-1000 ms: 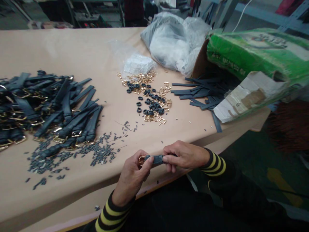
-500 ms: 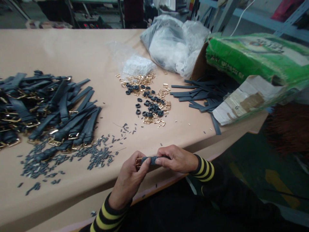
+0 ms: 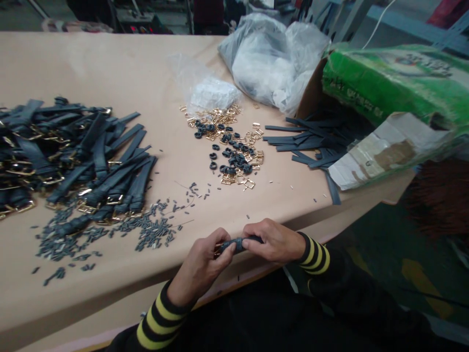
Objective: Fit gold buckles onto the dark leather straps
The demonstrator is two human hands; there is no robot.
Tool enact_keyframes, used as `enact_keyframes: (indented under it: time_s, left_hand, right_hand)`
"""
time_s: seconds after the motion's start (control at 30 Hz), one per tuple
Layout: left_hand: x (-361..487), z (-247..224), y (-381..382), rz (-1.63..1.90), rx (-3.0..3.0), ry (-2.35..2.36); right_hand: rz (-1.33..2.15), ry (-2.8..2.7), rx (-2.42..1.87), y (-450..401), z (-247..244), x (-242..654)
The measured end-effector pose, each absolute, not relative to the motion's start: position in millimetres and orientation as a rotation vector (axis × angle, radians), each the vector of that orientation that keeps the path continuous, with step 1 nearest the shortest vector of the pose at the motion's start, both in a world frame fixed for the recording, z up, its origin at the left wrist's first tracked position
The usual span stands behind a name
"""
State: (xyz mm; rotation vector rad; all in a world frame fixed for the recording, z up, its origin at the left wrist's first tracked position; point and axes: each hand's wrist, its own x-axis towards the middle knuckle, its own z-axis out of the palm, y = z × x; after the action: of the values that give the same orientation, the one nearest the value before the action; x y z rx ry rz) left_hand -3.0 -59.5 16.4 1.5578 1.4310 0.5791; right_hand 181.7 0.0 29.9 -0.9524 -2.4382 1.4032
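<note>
At lower centre, beside the desk's (image 3: 293, 195) near edge, a dark strap (image 3: 239, 244) spans both hands — left hand (image 3: 198, 266) fingers clamped at its gold buckle (image 3: 217, 250), right hand (image 3: 273, 239) fingers pinching farther along — probably to steady it.

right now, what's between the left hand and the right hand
In the head view, a dark strap bridges them: the left hand grips its end with the gold buckle, the right hand pinches it farther along.
</note>
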Motion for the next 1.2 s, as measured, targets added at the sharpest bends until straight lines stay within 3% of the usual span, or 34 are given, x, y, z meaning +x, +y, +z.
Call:
enact_keyframes:
  time_s: [0.2,0.4,0.57,0.8,1.03,1.2]
  left_hand:
    - [-6,19,-63,0.629,1.326,1.209]
    - [3,22,-67,0.627,1.408,1.394]
    - [10,22,-68,0.652,1.478,1.462]
    - [9,15,-66,0.724,1.452,1.493]
    - [7,8,-59,0.869,1.197,1.401]
    - [5,2,-58,0.857,1.349,1.537]
  right_hand:
    - [1.773,-2.247,-0.803,6,27,185]
    - [1.598,-2.471,-0.923,11,42,184]
    - [1.814,-2.441,-0.9,12,40,183]
    - [1.335,-2.537,-1.063,9,30,174]
    - [1.454,-2.522,-1.014,20,29,169]
    - [1.424,-2.437,-1.098,18,26,161]
